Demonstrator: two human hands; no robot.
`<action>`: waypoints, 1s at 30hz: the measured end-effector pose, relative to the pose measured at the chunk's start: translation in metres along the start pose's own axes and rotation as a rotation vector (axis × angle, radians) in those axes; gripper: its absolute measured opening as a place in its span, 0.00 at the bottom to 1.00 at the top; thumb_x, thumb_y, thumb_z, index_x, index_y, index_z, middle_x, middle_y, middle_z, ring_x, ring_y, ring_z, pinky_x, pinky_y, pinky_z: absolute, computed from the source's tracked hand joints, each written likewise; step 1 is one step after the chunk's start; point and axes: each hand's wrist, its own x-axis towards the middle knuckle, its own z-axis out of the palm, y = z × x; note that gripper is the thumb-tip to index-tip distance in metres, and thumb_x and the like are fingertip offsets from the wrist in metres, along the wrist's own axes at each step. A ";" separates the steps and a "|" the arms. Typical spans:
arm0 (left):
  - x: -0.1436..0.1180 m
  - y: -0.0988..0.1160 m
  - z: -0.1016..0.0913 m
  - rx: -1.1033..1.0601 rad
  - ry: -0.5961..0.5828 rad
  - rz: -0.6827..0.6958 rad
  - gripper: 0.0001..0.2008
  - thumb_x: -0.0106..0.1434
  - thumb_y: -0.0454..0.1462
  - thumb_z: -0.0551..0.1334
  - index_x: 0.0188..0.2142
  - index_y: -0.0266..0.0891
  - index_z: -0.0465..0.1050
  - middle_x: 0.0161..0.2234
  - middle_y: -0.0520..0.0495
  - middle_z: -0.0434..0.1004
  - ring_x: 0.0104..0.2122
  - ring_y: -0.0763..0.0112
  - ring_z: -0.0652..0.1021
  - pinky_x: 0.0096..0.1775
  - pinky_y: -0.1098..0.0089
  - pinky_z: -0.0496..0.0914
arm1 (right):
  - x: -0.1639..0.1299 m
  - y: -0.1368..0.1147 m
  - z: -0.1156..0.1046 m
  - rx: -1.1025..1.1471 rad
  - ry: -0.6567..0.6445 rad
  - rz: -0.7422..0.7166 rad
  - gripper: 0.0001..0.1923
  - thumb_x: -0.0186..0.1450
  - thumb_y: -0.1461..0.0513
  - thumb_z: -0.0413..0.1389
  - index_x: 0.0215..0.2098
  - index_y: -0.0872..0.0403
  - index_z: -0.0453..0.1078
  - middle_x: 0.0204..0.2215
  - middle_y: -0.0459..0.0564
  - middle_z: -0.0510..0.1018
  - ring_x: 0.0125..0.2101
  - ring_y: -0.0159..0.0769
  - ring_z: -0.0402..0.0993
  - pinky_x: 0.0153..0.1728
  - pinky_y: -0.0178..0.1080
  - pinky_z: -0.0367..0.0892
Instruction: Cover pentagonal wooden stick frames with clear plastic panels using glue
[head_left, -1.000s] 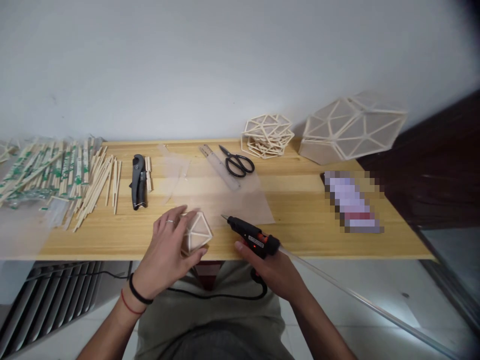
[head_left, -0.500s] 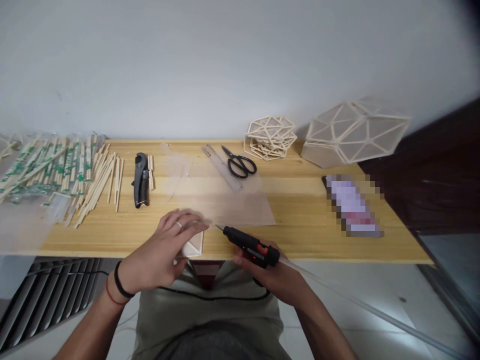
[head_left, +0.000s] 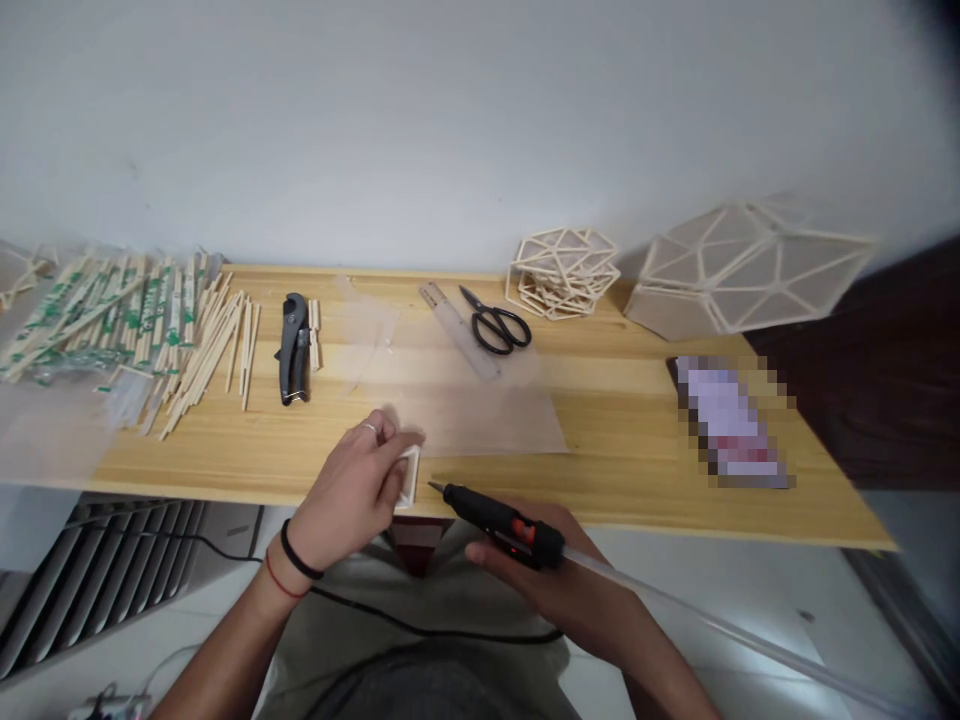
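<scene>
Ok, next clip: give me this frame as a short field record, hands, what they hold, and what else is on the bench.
left hand: grips small stick-frame piece at near bench edge
right hand: holds glue gun, nozzle pointing at the piece
bench: wooden, against a wall
left side: pile of sticks, black cutter
middle: translucent sheet, ruler, scissors
right: stacked frames, large faceted shell

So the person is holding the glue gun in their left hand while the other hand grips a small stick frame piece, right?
Not quite: the head view shows the glue gun in the right hand, not the left. It is the left hand that grips the small stick frame piece at the near edge of the wooden table.
</scene>
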 end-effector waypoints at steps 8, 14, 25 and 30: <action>-0.003 -0.001 -0.004 -0.183 0.040 -0.026 0.10 0.70 0.30 0.57 0.47 0.40 0.74 0.43 0.43 0.73 0.46 0.58 0.73 0.48 0.59 0.69 | 0.004 0.003 0.004 -0.027 -0.043 -0.050 0.09 0.66 0.56 0.65 0.30 0.51 0.75 0.27 0.43 0.76 0.29 0.36 0.70 0.35 0.38 0.65; 0.000 0.003 -0.002 -0.172 0.075 -0.089 0.03 0.69 0.35 0.62 0.42 0.39 0.71 0.40 0.45 0.74 0.43 0.58 0.74 0.45 0.59 0.68 | 0.006 0.001 0.005 -0.042 -0.032 -0.015 0.06 0.66 0.56 0.65 0.36 0.51 0.78 0.31 0.44 0.79 0.32 0.37 0.73 0.35 0.37 0.66; 0.000 0.002 -0.003 -0.213 0.077 -0.048 0.10 0.67 0.27 0.58 0.43 0.40 0.72 0.40 0.45 0.75 0.43 0.59 0.74 0.46 0.59 0.68 | 0.008 0.000 0.006 -0.087 -0.066 -0.067 0.05 0.67 0.57 0.65 0.38 0.49 0.81 0.30 0.43 0.80 0.30 0.36 0.73 0.35 0.36 0.67; 0.000 0.001 -0.004 -0.221 0.062 -0.062 0.13 0.65 0.25 0.58 0.45 0.40 0.73 0.42 0.45 0.76 0.45 0.59 0.74 0.47 0.58 0.70 | 0.009 -0.004 0.006 -0.090 -0.082 -0.006 0.07 0.66 0.60 0.64 0.42 0.48 0.83 0.30 0.43 0.81 0.30 0.36 0.74 0.36 0.36 0.68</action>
